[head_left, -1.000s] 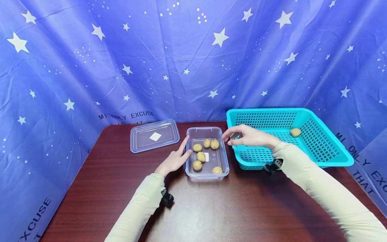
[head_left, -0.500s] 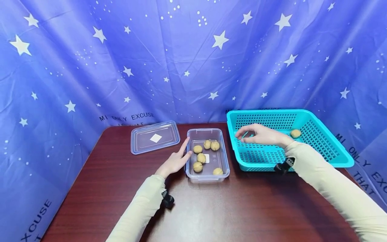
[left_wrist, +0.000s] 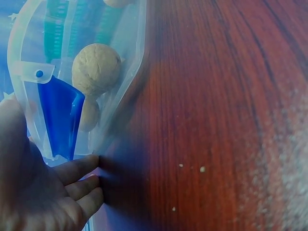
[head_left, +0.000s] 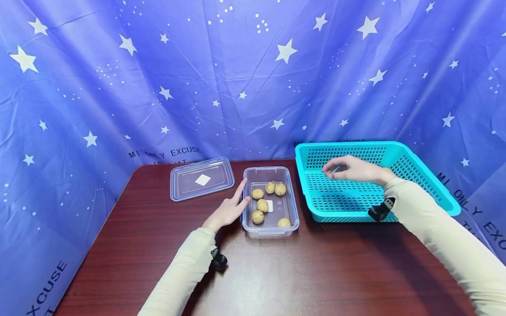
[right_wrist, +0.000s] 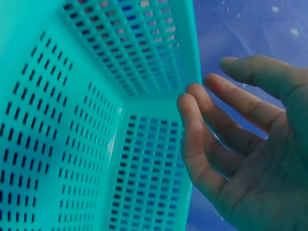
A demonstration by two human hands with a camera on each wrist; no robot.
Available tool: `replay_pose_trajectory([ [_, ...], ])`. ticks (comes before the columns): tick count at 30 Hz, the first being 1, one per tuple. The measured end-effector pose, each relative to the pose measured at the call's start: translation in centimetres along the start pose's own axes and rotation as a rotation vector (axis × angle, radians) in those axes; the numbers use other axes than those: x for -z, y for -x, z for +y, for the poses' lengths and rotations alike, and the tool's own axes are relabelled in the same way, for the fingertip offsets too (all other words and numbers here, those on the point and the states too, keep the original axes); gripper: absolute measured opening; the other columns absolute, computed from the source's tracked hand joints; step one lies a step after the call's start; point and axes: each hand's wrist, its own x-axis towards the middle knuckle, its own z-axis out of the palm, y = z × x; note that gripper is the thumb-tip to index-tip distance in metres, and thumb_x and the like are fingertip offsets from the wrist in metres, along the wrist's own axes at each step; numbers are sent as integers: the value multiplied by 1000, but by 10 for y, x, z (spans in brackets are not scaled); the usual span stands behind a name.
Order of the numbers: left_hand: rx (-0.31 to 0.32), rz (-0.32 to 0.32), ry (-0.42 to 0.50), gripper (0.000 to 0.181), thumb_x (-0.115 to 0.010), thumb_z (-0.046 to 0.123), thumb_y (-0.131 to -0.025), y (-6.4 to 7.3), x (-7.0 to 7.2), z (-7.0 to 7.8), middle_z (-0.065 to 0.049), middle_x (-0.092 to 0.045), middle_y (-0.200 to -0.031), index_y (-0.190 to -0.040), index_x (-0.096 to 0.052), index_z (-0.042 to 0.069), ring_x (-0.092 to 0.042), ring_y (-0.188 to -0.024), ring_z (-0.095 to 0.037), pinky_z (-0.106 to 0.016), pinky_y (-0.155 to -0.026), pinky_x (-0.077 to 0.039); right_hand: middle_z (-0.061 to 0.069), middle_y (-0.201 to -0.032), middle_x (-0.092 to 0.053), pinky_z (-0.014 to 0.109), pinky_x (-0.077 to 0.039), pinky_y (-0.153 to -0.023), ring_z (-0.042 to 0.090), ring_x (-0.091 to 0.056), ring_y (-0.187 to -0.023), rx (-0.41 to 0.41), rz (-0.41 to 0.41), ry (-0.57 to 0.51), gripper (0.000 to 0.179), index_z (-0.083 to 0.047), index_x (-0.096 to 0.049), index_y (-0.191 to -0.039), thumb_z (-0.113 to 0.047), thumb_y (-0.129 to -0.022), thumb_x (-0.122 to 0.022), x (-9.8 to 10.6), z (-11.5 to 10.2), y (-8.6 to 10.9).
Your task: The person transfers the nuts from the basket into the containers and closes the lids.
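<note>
Six walnuts (head_left: 258, 217) sit in the box (head_left: 272, 229) near the worktop (head_left: 138, 245)'s far edge, left hand (head_left: 228, 210) spread against it; the right hand (head_left: 353, 170), fingers loose and empty, has moved across the basket (head_left: 340, 215), where one walnut (head_left: 387, 169) remains.

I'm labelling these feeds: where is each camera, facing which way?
Head: on the head, facing forward and down at container and basket; left hand, right hand, sleeves show.
Left wrist: on that wrist, facing container and table; left hand shows.
Right wrist: on that wrist, facing the basket; right hand shows.
Head and right wrist share the basket.
</note>
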Motion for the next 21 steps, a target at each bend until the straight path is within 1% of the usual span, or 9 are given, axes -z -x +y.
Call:
replay_pose_trajectory([
  [4,8,-3,1,63,-36,44,-103,0,0,0,-30,-46,-137,-156,-3,34,-50,-119,-47,-53,-99,-39,15,-117,-61,39,-51,-81,32,-58,-106,-45,18,-20,36,4,-55,-129,-15,-98,-58,7,8,2],
  [8,5,-1,2,63,-36,43,-103,1,0,0,-31,-46,-137,-156,-4,33,-50,-118,-47,-54,-98,-40,17,-117,-61,40,-51,-80,30,-57,-104,-86,41,-27,36,3,-54,-130,-14,-99,-56,14,17,5],
  [10,8,-2,1,63,-36,43,-103,1,0,0,-31,-46,-137,-156,-4,34,-50,-118,-47,-54,-98,-40,17,-118,-61,40,-51,-80,32,-57,-105,-104,52,-31,35,2,-55,-130,-14,-99,-55,18,22,6],
  [14,16,-2,-6,63,-36,45,-103,0,0,0,-30,-47,-136,-156,-3,36,-51,-118,-45,-52,-99,-40,20,-120,-60,43,-50,-81,34,-56,-107,-124,76,-28,35,1,-55,-130,-16,-100,-55,24,31,9],
  [18,14,-1,-6,63,-36,46,-103,-1,0,-1,-30,-47,-136,-156,-4,35,-51,-118,-45,-52,-99,-40,24,-123,-57,44,-51,-81,35,-56,-107,-132,104,-19,39,6,-51,-132,-17,-100,-55,29,44,12],
  [21,18,-7,-2,63,-36,46,-103,-1,0,-1,-30,-46,-137,-156,-3,36,-50,-119,-46,-53,-99,-40,26,-124,-56,40,-52,-79,35,-56,-106,-140,128,2,41,8,-50,-132,-17,-100,-55,33,53,14],
])
